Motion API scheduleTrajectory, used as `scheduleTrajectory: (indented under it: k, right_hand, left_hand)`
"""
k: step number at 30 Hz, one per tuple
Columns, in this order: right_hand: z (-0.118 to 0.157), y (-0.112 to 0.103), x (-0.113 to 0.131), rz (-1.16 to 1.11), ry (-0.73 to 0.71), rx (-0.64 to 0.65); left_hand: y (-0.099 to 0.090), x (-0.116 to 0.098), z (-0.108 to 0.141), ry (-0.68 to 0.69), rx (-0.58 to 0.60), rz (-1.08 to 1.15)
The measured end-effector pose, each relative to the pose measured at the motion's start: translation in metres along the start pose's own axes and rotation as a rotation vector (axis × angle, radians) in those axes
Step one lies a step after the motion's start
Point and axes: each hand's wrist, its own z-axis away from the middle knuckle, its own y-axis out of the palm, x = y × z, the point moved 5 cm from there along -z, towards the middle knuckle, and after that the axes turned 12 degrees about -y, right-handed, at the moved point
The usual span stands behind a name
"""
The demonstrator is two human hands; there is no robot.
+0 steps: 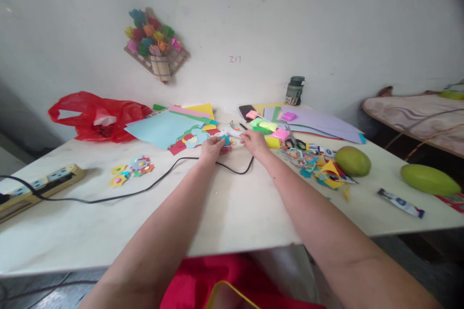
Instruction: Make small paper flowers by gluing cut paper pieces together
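Two bare forearms reach in over our red clothing (217, 280) at the near edge of a pale bench (232, 222). Near right we've got a glue tube (401, 203), and near left a power strip (43, 186) with a black cable (126, 195) snaking across toward the middle. A bit past those: little paper flowers (134, 170) on the left, two green fruits on the right (one (353, 161) beside a messy heap of paper scraps (326, 171), the other (430, 179) farther right).

Middle of the bench is where our hands are. Our left hand (213, 148) has its fingers closed on a small blue piece (225, 140), and our right hand (254, 143) is pinching a pale item (234, 133), too blurry to identify. Cut paper shapes (190, 139) lie just left, scissors (290, 144) to the right.

Farther back there's a red plastic bag (103, 118) far left, coloured sheets on the left (159, 128) and right (322, 120), bright soft-looking packets (268, 126) between them, plus a dark bottle (295, 91) standing upright by the wall (224, 19). A colourful flower decoration (152, 38) hangs up there, left of some red writing (235, 59).
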Motion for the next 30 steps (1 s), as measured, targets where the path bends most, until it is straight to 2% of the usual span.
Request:
scheduleTrajectory:
  k: [6, 10, 18, 24, 30]
  right_hand:
    - [0.004, -0.007, 0.008, 0.074, 0.022, 0.035]
    - [0.004, -0.01, 0.01, 0.148, 0.01, -0.003]
    - [0.001, -0.004, 0.007, 0.061, -0.029, 0.037]
    - [0.001, 0.002, 0.003, -0.007, -0.021, 0.021]
    - [0.005, -0.004, 0.014, 0.118, -0.022, 0.083]
  left_hand:
    - [-0.001, 0.0, -0.001, 0.01, -0.008, -0.008]
    - [-0.001, 0.001, -0.003, 0.003, 0.001, -0.008]
    - [-0.001, 0.001, -0.004, 0.016, -0.008, -0.001]
    - [-0.001, 0.001, -0.004, 0.006, -0.029, 0.019]
    - [-0.001, 0.001, -0.002, 0.016, -0.014, 0.015]
